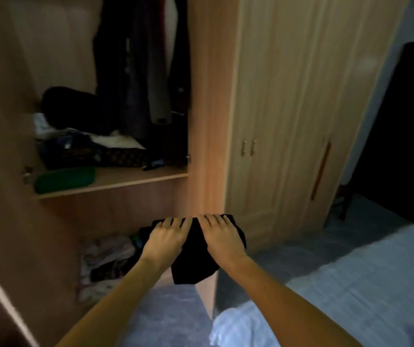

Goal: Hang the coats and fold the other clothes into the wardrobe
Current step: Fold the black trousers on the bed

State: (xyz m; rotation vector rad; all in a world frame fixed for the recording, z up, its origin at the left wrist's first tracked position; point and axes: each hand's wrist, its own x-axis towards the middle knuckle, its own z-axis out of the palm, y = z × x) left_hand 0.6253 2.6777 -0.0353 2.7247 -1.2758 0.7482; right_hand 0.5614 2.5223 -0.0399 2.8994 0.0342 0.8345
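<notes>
The person's 2 hands are holding 1 black garment in mid-air in front of the open wardrobe. The left hand and the right hand are lying side by side on its top edge, fingers grasping the cloth, the rest hanging below. Dark coats are hanging above a shelf, where a green cloth is lying. A crumpled pile of clothes is sitting at the wardrobe's bottom.

Light wood wardrobe shelf, green item at its front left, dark patterned box of clothes behind it
</notes>
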